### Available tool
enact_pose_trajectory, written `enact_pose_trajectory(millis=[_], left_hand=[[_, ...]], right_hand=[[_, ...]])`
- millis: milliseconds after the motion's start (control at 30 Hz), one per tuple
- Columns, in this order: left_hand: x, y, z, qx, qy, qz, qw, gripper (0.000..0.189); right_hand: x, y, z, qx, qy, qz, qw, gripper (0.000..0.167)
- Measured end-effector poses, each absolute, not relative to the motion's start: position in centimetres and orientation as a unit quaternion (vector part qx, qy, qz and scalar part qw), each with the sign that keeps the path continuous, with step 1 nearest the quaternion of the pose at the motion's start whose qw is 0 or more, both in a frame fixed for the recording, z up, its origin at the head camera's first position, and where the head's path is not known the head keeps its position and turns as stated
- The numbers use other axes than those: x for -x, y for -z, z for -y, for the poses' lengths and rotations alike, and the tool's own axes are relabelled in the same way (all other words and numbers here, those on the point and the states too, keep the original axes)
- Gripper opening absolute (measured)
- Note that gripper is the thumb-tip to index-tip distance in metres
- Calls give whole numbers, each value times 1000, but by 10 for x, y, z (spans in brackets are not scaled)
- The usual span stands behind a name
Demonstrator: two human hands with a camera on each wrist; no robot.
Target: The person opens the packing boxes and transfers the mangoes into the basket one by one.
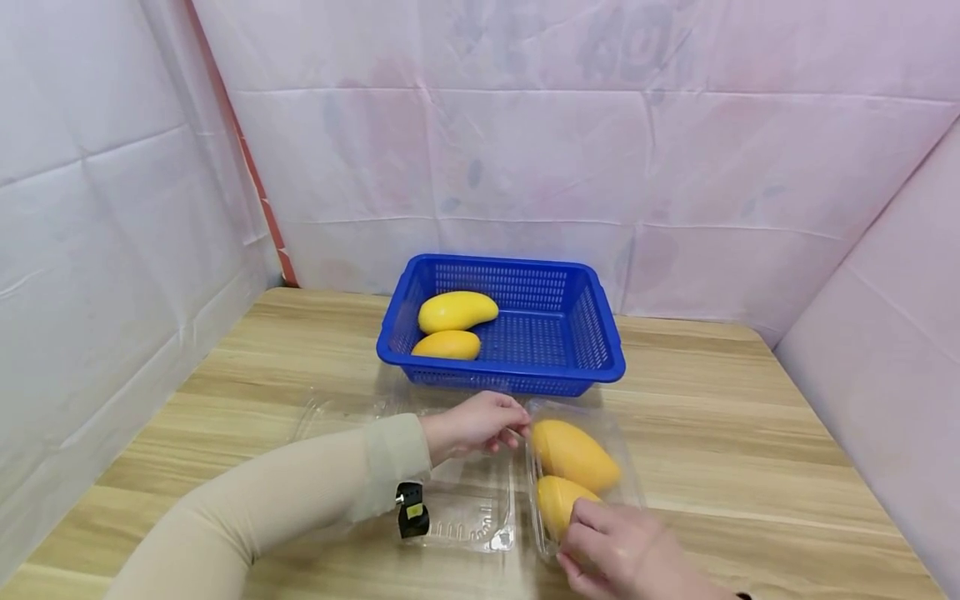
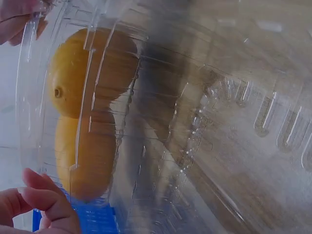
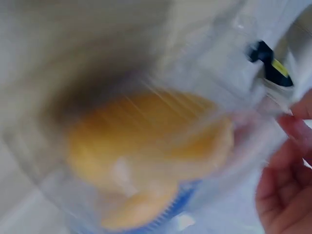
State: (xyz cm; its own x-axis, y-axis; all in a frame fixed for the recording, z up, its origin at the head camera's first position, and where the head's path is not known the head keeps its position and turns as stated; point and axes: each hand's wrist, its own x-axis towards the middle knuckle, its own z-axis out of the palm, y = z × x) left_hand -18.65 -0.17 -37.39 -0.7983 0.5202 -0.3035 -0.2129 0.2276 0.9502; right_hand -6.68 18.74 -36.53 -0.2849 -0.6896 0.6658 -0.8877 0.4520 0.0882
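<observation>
A: Where do the 2 mangoes (image 1: 573, 454) sit?

B: Side by side in the clear box (image 1: 628, 496) on the table (image 1: 750, 500), just in front of the blue basket (image 1: 525, 369).

A: And the fingers?

B: The left hand (image 1: 480, 421) is curled, its fingertips nearly together, pinching the box's far left corner. The right hand (image 1: 618, 546) is bent round the near end, thumb and fingers gripping the plastic edge.

A: Is there a cover over the fruit?

B: I can't tell; the plastic is too clear. There's also a clear tray (image 1: 468, 500) beside it, under the left arm.

A: How would you work that edge?

B: I'd keep 1 hand at each end and press evenly, since thin plastic probably flexes and pops up if only 1 corner is pushed. I'd keep the box level too; round fruit could roll and shove the wall outward.
</observation>
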Motion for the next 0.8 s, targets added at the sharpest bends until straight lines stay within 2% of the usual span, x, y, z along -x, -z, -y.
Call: enact_pose_trajectory(millis=[100,233,367,467,600,800], left_hand=[[187,371,2,-116,-624,-708,308,17],[189,367,2,-127,-636,-693,313,16],[187,365,0,-137,-631,-698,310,16],[185,365,0,-139,-628,-703,305,16],[183,364,0,-141,-628,-706,296,15],[183,363,0,-138,-626,-709,294,13]], right_hand=[[73,346,-189,-467,-189,823,264,19],[98,315,-189,-365,-261,878,166,6],[134,298,-185,-283,-272,918,62,7],[155,297,-181,-256,-241,936,7,11],[170,303,-174,-242,-223,944,-40,19],[177,305,-170,-225,-224,947,-57,20]])
